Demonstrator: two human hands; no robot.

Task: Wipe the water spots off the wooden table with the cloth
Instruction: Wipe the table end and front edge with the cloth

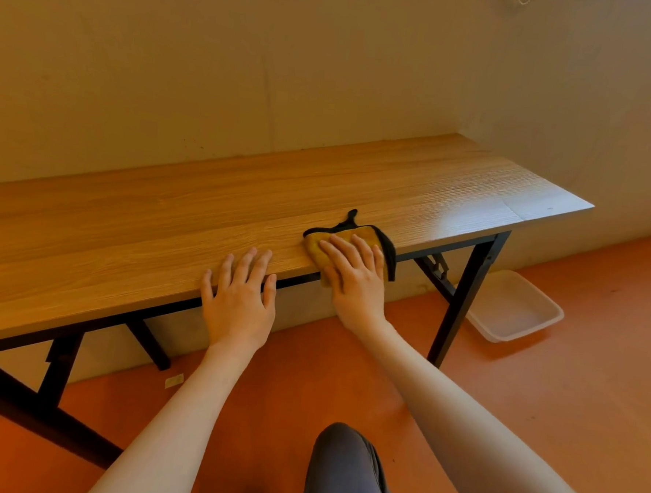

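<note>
The right hand (356,275) lies flat, fingers spread, pressing down on the cloth (362,241) rather than clutching it; the yellow, black-edged cloth sits under the palm at the desk's (164,236) near edge, partly hanging over it. The left hand (239,298) is released, fingers resting bare on the same edge just beside, holding nothing. The desk's long axis runs left to right across the person, so most of the unwiped wood stretches away from the cloth toward the wall and along both ends. I cannot make out any water spots, so the next stroke's direction is a guess: probably outward from the edge, by the right hand
</note>
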